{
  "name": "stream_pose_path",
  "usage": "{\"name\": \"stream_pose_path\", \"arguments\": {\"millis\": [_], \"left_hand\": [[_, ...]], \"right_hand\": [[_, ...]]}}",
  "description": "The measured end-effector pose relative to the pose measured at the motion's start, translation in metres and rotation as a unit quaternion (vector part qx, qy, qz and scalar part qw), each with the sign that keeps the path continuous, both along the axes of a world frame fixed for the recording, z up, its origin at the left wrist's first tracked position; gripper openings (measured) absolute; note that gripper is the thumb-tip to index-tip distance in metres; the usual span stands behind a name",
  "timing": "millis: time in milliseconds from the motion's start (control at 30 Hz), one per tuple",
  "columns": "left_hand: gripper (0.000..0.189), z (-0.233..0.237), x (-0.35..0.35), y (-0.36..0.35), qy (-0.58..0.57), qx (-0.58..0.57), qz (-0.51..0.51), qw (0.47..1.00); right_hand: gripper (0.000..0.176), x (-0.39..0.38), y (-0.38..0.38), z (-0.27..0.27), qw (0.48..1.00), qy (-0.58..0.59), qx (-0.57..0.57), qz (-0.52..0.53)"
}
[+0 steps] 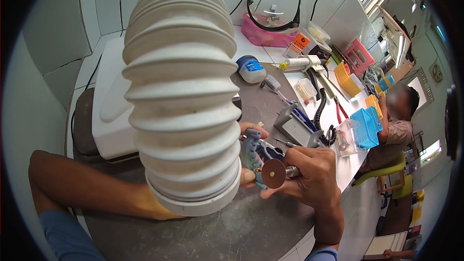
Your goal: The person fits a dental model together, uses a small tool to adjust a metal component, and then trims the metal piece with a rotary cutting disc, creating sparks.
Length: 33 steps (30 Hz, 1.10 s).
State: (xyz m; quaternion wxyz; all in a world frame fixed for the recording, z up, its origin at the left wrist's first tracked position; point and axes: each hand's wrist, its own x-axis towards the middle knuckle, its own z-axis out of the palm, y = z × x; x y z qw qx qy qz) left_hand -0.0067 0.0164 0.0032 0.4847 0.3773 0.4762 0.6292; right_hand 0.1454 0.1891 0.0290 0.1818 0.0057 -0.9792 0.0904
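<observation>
My left hand [247, 176] is mostly hidden behind a white ribbed hose [181, 92], with fingertips showing at its right edge. Those fingers grip a blue-grey dental model [253, 146] with a row of teeth along its side. My right hand [314, 176] is wrapped round a rotary handpiece [292, 171] with a metal nose. At its tip a round brown disc [274, 173] overlaps the lower end of the model in this view. Behind the disc, a dark blue and white item [270, 152] shows between my hands.
A grey handpiece stand [295, 126] with a coiled black cord is just beyond my hands. Farther back are a blue-lidded jar [251, 70], a brush [272, 82], safety glasses [275, 19] on a pink basket [263, 34], and a blue basket [366, 128]. Another person [394, 121] sits at right.
</observation>
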Motion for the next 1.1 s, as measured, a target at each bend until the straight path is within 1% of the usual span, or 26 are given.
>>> {"name": "stream_pose_path", "arguments": {"millis": [233, 467, 733, 967, 1100], "left_hand": [[0.059, 0.0016, 0.0, -0.0079, -0.006, -0.02, -0.019, 1.0], [0.059, 0.0001, -0.0011, -0.0059, -0.006, -0.014, -0.022, 1.0], [0.058, 0.0002, 0.0001, -0.0001, -0.005, -0.004, -0.014, 1.0], [0.058, -0.0002, 0.0002, 0.0001, -0.012, 0.003, -0.021, 1.0], [0.058, 0.0008, 0.0, -0.0012, -0.013, 0.001, -0.023, 1.0]], "right_hand": [[0.055, -0.0004, -0.0009, 0.0016, 1.0, 0.006, -0.005, 0.005], [0.055, -0.0008, 0.0002, 0.002, 1.0, 0.001, -0.009, 0.014], [0.053, 0.0011, -0.0001, 0.005, 1.0, -0.019, 0.0, -0.002], [0.056, -0.0007, -0.0003, 0.0032, 1.0, 0.002, -0.011, 0.008], [0.056, 0.0003, 0.0002, 0.0023, 1.0, -0.009, -0.01, -0.009]]}}
